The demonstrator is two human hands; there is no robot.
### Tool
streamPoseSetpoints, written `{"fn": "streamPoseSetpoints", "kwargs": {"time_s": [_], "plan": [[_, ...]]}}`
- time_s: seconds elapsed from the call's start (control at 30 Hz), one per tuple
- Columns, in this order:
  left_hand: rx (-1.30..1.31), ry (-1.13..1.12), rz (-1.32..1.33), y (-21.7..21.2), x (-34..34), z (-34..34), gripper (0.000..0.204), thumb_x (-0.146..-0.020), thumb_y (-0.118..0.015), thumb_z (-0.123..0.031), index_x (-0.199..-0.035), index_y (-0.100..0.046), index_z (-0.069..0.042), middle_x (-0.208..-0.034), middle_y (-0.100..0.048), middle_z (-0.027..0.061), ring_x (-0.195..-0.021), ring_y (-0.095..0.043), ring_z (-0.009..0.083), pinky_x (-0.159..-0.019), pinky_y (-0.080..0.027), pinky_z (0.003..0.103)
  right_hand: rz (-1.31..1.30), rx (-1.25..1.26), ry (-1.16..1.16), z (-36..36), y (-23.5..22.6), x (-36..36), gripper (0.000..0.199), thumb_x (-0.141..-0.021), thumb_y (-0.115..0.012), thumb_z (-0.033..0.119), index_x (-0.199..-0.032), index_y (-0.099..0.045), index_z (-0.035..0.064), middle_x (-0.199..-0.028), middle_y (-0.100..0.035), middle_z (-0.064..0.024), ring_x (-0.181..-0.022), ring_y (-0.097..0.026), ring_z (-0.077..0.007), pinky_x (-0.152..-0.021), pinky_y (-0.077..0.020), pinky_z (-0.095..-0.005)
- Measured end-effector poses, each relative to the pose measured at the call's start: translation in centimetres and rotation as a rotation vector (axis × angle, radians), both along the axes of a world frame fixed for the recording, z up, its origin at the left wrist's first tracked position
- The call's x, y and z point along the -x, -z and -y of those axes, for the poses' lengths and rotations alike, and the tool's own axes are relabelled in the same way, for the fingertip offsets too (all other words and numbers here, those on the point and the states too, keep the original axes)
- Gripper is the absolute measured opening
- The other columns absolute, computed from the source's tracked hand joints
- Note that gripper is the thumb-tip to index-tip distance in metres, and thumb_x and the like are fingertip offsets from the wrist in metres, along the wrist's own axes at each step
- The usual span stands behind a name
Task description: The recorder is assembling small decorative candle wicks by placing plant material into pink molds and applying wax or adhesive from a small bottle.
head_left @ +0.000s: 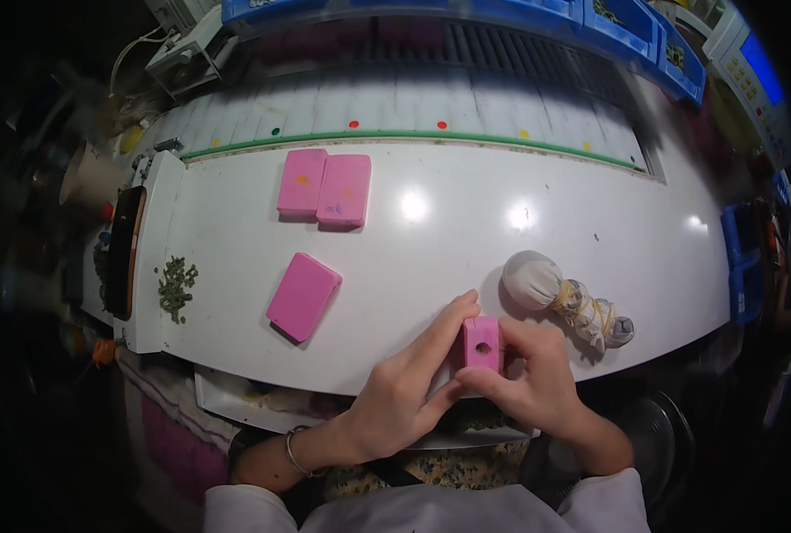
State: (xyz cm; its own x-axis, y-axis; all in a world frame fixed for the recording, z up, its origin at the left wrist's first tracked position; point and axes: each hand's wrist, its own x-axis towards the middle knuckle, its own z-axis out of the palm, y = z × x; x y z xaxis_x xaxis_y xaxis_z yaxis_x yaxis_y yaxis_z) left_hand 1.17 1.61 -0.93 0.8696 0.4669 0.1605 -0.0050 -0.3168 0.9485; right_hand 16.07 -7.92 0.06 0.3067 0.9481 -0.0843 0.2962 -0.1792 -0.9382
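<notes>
Both of my hands hold a pink rubber mold (479,336) upright over the table's front edge. A dark round hole shows in its end, facing me, and a seam line runs near its top. My left hand (406,384) presses against the left side, fingers stretched along it and thumb at the bottom. My right hand (537,369) wraps the right side, with its thumb across the lower face. Just beyond the right hand lies a white cloth pouch (532,281), bound with yellowish rubber bands.
Another pink mold (305,298) lies left of my hands, and two more molds (303,183) sit side by side farther back. Green bits (176,289) are scattered at the left. Blue bins (537,25) line the back; a device with a blue screen (752,71) stands far right.
</notes>
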Motion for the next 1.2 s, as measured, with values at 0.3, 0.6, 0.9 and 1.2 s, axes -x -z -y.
{"fn": "streamPoseSetpoints", "kwargs": {"time_s": [0.3,0.6,0.9,1.2], "plan": [[-0.245,-0.010,-0.089,-0.7,0.4,0.3,0.078,-0.069,-0.069,-0.001,-0.134,-0.027,0.012,-0.129,-0.042,0.0327,-0.110,-0.053,0.0421,-0.087,-0.048,0.038,-0.320,0.146,-0.190,-0.7,-0.1,-1.4,0.035,-0.075,-0.075,0.030,-0.077,-0.057,-0.0004,-0.055,-0.043,0.0041,-0.050,-0.038,-0.0042,-0.045,-0.0311,-0.0217],[-0.233,-0.100,-0.052,-0.7,0.3,0.9,0.078,-0.070,-0.072,-0.012,-0.133,-0.031,0.013,-0.123,-0.049,0.0312,-0.105,-0.059,0.0357,-0.086,-0.048,0.033,-0.339,0.141,-0.396,-0.6,0.0,-2.6,0.025,-0.086,-0.060,0.024,-0.094,-0.054,0.0013,-0.063,-0.049,0.0005,-0.055,-0.044,-0.0087,-0.051,-0.0371,-0.0241],[-0.149,-0.304,-0.046,0.1,-0.5,1.8,0.057,-0.081,-0.063,-0.009,-0.127,-0.038,0.013,-0.103,-0.061,0.0279,-0.085,-0.067,0.0323,-0.071,-0.053,0.033,-0.241,0.059,-0.327,-0.2,-0.3,-1.5,0.029,-0.086,-0.042,0.019,-0.105,-0.052,-0.0007,-0.074,-0.058,-0.0148,-0.065,-0.056,-0.0294,-0.062,-0.0442,-0.0342],[-0.095,-0.357,-0.137,-0.4,-0.6,2.1,0.045,-0.084,-0.052,0.003,-0.127,-0.039,0.007,-0.115,-0.060,0.0202,-0.099,-0.063,0.0250,-0.082,-0.050,0.029,-0.263,0.036,-0.295,0.4,0.9,-0.9,0.032,-0.086,-0.042,0.023,-0.106,-0.051,-0.0012,-0.068,-0.057,-0.0110,-0.059,-0.055,-0.0264,-0.059,-0.0445,-0.0333]]}}
